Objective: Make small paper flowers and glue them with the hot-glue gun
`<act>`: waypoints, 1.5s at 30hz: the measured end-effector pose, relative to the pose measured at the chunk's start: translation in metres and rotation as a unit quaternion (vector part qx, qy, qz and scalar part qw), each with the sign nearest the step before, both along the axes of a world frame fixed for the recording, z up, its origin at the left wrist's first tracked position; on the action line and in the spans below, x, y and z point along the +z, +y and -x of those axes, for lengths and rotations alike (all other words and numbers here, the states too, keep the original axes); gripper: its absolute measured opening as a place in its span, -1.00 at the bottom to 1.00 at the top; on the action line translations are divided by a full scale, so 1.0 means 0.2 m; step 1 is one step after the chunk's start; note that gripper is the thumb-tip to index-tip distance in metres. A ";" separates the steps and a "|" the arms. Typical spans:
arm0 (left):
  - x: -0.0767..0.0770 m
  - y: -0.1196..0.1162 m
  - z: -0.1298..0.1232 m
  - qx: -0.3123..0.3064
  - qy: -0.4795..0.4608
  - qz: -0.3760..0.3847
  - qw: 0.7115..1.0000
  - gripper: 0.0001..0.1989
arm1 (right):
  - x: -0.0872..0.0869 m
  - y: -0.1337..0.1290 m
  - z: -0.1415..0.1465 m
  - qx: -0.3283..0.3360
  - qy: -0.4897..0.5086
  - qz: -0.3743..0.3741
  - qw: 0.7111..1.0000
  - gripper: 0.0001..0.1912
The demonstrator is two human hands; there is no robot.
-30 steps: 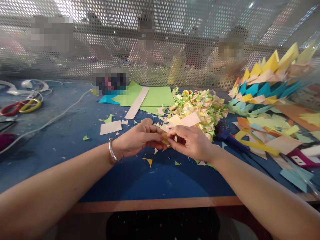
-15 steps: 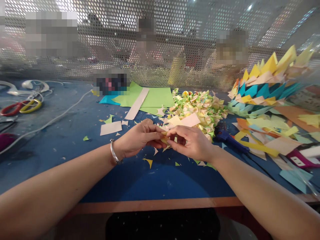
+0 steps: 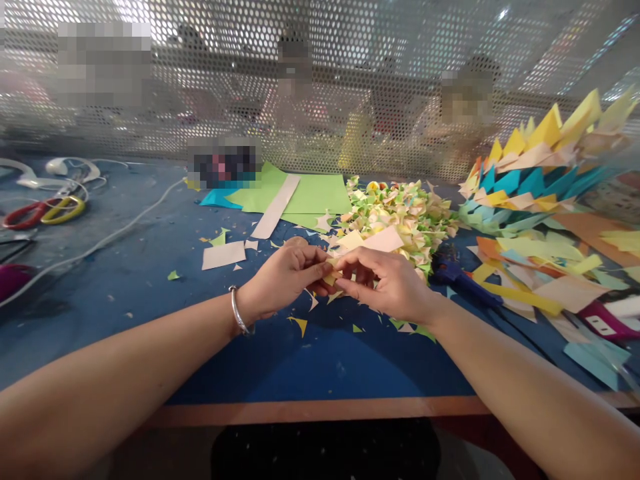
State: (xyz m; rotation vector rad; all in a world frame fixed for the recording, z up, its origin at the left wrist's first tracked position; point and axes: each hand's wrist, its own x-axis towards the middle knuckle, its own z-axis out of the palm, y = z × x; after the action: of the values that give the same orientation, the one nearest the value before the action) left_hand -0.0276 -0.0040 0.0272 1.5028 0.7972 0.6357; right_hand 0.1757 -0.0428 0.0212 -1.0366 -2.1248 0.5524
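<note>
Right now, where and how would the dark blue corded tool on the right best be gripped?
Probably by its long blue body, just ahead of the cord, with the right hand coming from above and the near side. That end slants toward the person, and paper strips crowd its right. That hand would first need to leave the yellow paper.

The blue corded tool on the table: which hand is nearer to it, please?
Right. The right hand is left of the blue corded tool, not touching it; the left hand is farther left, beyond the right hand.
</note>
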 end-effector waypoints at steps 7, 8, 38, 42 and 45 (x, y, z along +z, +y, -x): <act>-0.02 -0.01 -0.02 0.013 -0.020 -0.018 1.000 -0.87 | 0.01 0.00 0.01 -0.010 0.010 0.018 1.000 -0.83; -0.02 -0.01 -0.02 0.019 -0.021 -0.019 0.999 -0.88 | 0.01 0.00 0.01 -0.010 0.016 0.023 1.000 -0.82; -0.06 -0.04 -0.03 -0.043 -0.065 -0.001 0.997 -0.96 | -0.01 0.02 -0.01 -0.046 0.048 0.094 0.993 -0.68; -0.05 -0.04 -0.03 -0.036 -0.070 -0.009 0.997 -0.96 | 0.00 0.01 0.00 -0.042 0.048 0.087 0.994 -0.71; -0.03 -0.04 -0.04 -0.013 -0.052 0.010 0.998 -0.92 | 0.01 0.00 0.01 -0.029 0.039 0.085 0.995 -0.76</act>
State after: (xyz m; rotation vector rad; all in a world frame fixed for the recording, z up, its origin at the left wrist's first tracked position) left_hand -0.0198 -0.0128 0.0206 1.4471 0.7004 0.6783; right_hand 0.1737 -0.0430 0.0230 -1.1471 -1.9996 0.7428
